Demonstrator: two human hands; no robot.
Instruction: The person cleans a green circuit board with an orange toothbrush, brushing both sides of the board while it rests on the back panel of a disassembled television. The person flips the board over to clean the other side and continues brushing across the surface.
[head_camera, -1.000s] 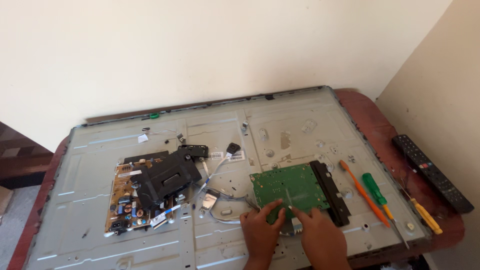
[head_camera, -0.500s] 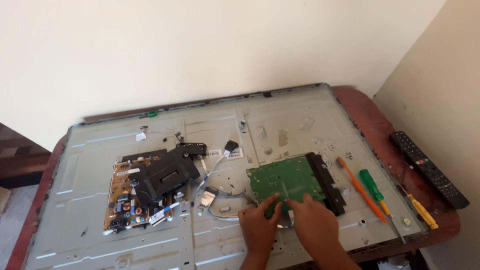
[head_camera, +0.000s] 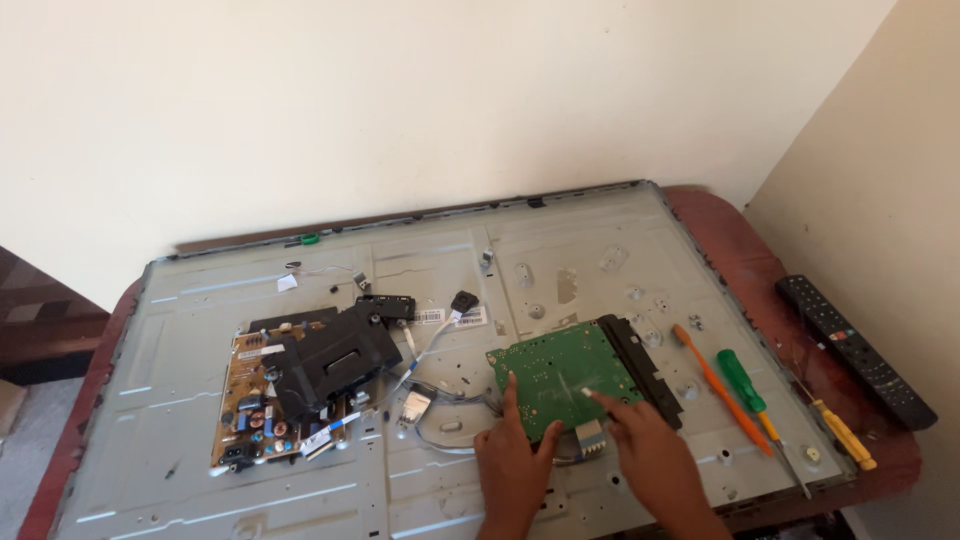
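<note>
A green circuit board (head_camera: 570, 372) lies on the grey metal back panel (head_camera: 200, 480) of a flat screen, with a black connector strip (head_camera: 640, 365) along its right edge. My left hand (head_camera: 512, 462) rests at the board's near left corner, index finger pointing onto the board. My right hand (head_camera: 640, 445) touches the board's near edge with its index finger stretched out, close to a small flat ribbon cable (head_camera: 590, 437). Neither hand holds anything. A brown power board (head_camera: 255, 405) with a black cover (head_camera: 335, 355) lies to the left.
An orange-handled tool (head_camera: 712, 385), a green-handled screwdriver (head_camera: 745, 385) and a yellow-handled screwdriver (head_camera: 840, 432) lie at the right. A black remote control (head_camera: 855, 350) sits on the red-brown table (head_camera: 730, 240). Loose white and grey wires (head_camera: 430, 400) run between the boards. Cream walls stand behind and to the right.
Both hands have stayed at the green board's near edge, shifting slightly; my right index finger now stretches onto the board. The view has tilted a little.
</note>
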